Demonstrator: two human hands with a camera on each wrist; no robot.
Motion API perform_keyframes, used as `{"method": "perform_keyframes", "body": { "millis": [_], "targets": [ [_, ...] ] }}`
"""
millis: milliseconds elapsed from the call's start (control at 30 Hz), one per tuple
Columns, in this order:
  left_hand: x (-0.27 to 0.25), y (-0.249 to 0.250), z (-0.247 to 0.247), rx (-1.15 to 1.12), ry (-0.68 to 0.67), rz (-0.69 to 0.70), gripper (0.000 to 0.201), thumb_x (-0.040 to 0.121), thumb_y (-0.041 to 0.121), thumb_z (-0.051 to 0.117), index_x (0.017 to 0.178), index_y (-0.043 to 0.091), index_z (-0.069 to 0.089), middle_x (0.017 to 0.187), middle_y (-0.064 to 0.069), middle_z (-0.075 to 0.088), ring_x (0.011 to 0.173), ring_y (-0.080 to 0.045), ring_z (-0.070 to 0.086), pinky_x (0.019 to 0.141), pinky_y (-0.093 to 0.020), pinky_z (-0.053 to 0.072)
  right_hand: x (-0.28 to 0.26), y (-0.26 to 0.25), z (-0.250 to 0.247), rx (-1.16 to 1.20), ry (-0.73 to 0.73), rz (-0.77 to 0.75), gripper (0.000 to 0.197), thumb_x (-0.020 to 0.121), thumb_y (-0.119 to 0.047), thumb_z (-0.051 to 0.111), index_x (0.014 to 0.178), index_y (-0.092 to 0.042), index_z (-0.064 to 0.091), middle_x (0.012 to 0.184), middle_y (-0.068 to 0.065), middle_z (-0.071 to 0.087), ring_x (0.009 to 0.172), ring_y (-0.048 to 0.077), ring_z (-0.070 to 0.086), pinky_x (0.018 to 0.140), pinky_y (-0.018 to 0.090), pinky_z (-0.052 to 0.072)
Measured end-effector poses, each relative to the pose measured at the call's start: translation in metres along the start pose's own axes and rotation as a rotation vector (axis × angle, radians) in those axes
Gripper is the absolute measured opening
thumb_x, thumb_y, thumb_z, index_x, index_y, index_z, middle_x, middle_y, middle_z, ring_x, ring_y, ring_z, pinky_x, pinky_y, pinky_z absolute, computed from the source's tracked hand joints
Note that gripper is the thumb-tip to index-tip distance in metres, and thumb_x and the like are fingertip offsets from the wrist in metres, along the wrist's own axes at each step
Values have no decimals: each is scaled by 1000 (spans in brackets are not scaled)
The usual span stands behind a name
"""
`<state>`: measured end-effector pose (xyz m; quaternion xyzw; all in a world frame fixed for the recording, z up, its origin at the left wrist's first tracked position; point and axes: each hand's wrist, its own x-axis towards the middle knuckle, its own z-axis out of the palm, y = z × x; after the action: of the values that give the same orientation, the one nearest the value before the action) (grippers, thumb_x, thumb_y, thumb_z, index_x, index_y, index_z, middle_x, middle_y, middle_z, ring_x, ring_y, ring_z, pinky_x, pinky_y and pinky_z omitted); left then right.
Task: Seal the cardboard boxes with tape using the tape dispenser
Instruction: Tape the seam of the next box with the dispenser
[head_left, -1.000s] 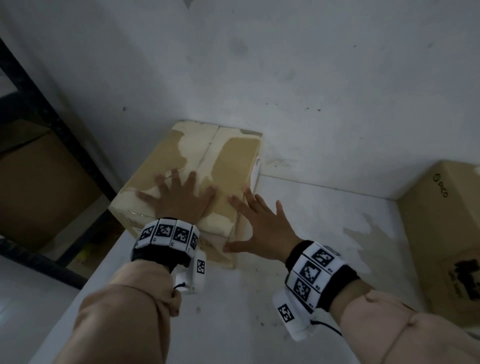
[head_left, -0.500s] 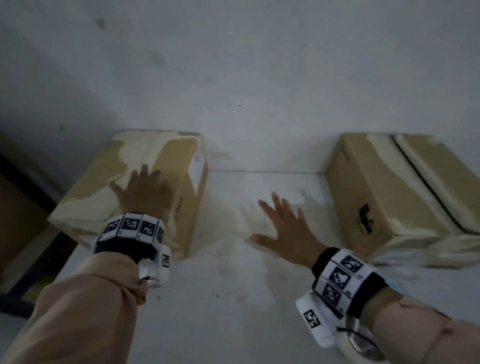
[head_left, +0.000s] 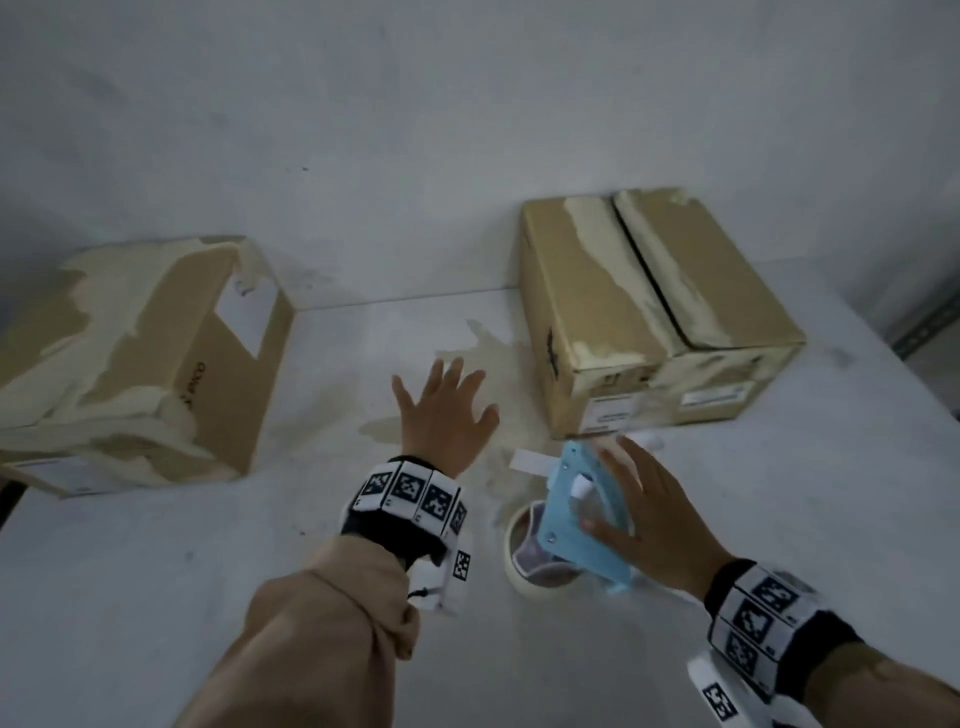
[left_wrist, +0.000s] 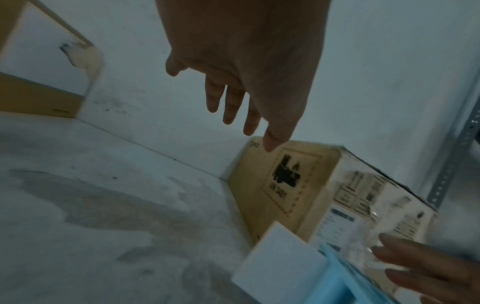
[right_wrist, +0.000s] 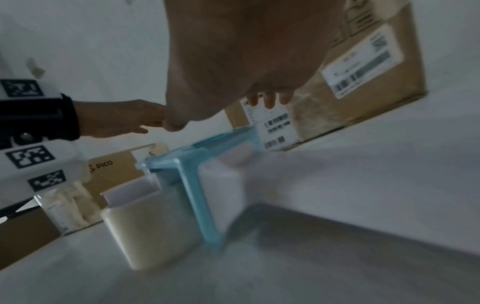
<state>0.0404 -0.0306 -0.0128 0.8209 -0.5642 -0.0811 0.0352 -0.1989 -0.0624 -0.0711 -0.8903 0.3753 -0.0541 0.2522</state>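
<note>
- A white surface (head_left: 156, 597) set against a pale wall, seen from above, with two cardboard boxes and a tape dispenser on it.
- The left box (head_left: 135, 364) sits at the far left; its top is covered with pale, torn tape remains.
- The right box (head_left: 649, 312) sits at the far right against the wall. A dark gap runs along its top between the two flaps, so it looks not yet sealed.
- The light blue tape dispenser (head_left: 576, 519) stands on the surface just in front of the right box, with a pale roll of tape (head_left: 524, 561) mounted on its near left side.
- The right hand (head_left: 649, 525) hovers over the dispenser, fingers spread and straight, holding nothing; whether it touches the blue frame cannot be told.
- The left hand (head_left: 441, 410) is held out between the two boxes, fingers spread, also holding nothing.
- Risks, as a judgement: a careless grab could tip the dispenser or push it against the right box; fingers closing near the cutting end could be nicked; and tape laid over the old torn residue may not stick well.
</note>
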Motion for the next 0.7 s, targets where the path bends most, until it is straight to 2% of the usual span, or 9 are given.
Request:
{"method": "perform_keyframes", "body": {
  "millis": [67,100,200,267,333,400,500,633,700],
  "targets": [
    [1,20,6,12,-13,9,52,95,45,33,143,29,26,157,4,13,145,-14,5,111,-58,-3,-12,14,2,-30,-31,-10,93,72,-83,23,143,-23,22,145,18,30,131,34,32,107,42,28],
    [1,27,7,13,-19,7,52,95,45,32,144,29,26,157,3,13,145,-15,5,111,-58,-2,-16,19,2,-43,-67,-13,101,65,-88,19,144,-24,20,145,16,29,131,33,32,106,39,26],
    [2,43,13,17,-35,-13,52,95,44,34,144,28,26,157,2,13,145,-16,7,111,-58,-2,-21,28,5,-72,-182,-64,116,49,-96,14,145,-31,12,132,12,37,111,26,43,94,33,37],
    [2,51,17,26,-43,-28,53,94,44,36,144,27,26,156,1,14,145,-17,8,111,-59,-2,-22,34,9,-79,-272,-111,117,46,-95,27,143,-38,-5,124,8,39,101,22,46,85,30,43],
    [1,57,20,41,-48,-46,53,94,43,37,144,27,27,156,1,15,145,-18,10,111,-59,-1,-23,38,11,-87,-322,-162,111,56,-84,49,133,-42,-19,123,8,38,100,23,48,81,32,45],
    [1,61,22,46,-47,-67,54,94,43,37,144,27,27,156,1,15,144,-18,11,111,-59,-1,-22,41,10,-72,-321,-198,104,70,-64,62,130,-41,-21,125,10,38,103,27,50,80,35,46],
    [-2,65,23,34,-37,-95,54,94,44,38,143,27,27,156,1,16,144,-18,13,111,-59,-1,-23,44,7,-105,-299,-233,98,79,-54,61,141,-31,-12,132,9,36,112,25,46,84,35,44],
    [-5,66,21,2,15,-134,53,93,45,38,143,26,30,155,1,19,143,-18,18,112,-57,-1,-28,44,0,-234,-181,-280,85,86,-52,51,146,-21,-1,132,8,38,111,25,44,91,33,34],
    [-4,65,18,-19,66,-151,52,93,45,39,142,26,31,155,1,21,141,-18,22,113,-56,0,-30,42,-8,-244,-173,-298,80,88,-49,48,147,-19,2,131,9,40,109,25,44,92,33,33]
  ]
}}
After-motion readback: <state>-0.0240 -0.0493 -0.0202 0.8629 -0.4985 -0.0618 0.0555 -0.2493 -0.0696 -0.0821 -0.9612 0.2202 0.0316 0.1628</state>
